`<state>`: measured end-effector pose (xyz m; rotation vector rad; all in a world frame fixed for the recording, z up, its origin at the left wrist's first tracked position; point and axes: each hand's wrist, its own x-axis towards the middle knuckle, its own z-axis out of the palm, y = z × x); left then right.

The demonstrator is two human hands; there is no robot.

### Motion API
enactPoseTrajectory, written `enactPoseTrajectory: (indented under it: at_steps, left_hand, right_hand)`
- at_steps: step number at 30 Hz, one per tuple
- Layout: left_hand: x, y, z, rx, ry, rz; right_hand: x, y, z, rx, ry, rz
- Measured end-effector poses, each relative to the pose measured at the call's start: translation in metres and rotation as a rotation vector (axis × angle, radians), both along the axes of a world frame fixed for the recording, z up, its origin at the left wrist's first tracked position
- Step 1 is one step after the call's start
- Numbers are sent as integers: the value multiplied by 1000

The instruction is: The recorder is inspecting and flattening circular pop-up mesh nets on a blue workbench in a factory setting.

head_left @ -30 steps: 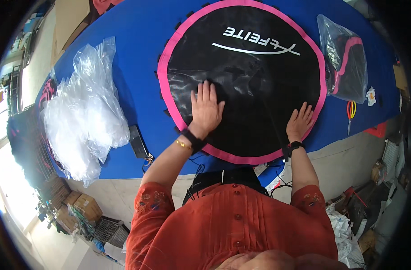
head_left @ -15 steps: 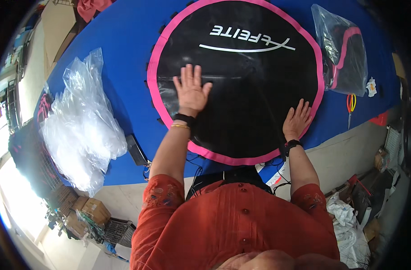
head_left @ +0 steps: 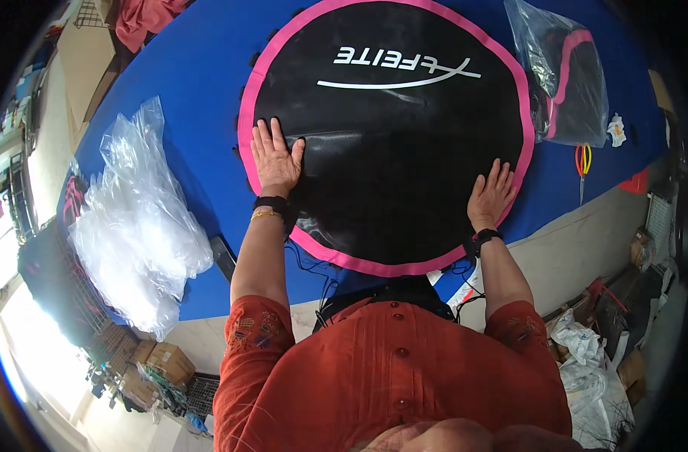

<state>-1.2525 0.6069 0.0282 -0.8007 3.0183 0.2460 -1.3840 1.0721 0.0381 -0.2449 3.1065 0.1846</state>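
Note:
A large round black mat with a pink border (head_left: 389, 181) lies flat on the blue-covered table (head_left: 186, 53). White lettering and a curved white stripe, upside down to me, run across its far part. My left hand (head_left: 276, 158) rests flat on the mat's left side, by the pink border, fingers stretched out and thumb apart. On the right side my right hand (head_left: 492, 194) lies flat near the border, its fingers extended. Neither hand holds anything. Small dark loops stick out along the mat's left edge.
Clear plastic bags (head_left: 137, 226) are heaped on the left, beside a dark flat box (head_left: 223, 256). At the right lie a bagged black-and-pink piece (head_left: 566, 83), yellow-and-red-handled scissors (head_left: 583, 169) and a crumpled white scrap (head_left: 616, 130). Cardboard boxes (head_left: 169, 363) stand on the floor.
My left hand has slid left across the mat, from its inner surface to beside the pink border. My right hand stays at the right edge. The view has shifted slightly.

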Motion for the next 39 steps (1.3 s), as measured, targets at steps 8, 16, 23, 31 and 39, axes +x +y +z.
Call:
enactPoseTrajectory:
  at_steps: [8,16,23,31,39]
  left_hand:
    - [-1,0,-4,-9,-14,-15]
    - [-12,15,6,-112,-109,67]
    - [-79,184,62,285,159,-399]
    - [-85,228,32,195,100,-578]
    - [-62,138,20,74,30,-264]
  right_hand:
    - [1,1,0,-9,22,-3]
    - [-2,-6,-1,-20,18,4]
    - [0,3,0,3,11,-19]
    - [-1,0,1,-23,2,-21]
    - [0,1,0,-6,8,-12]
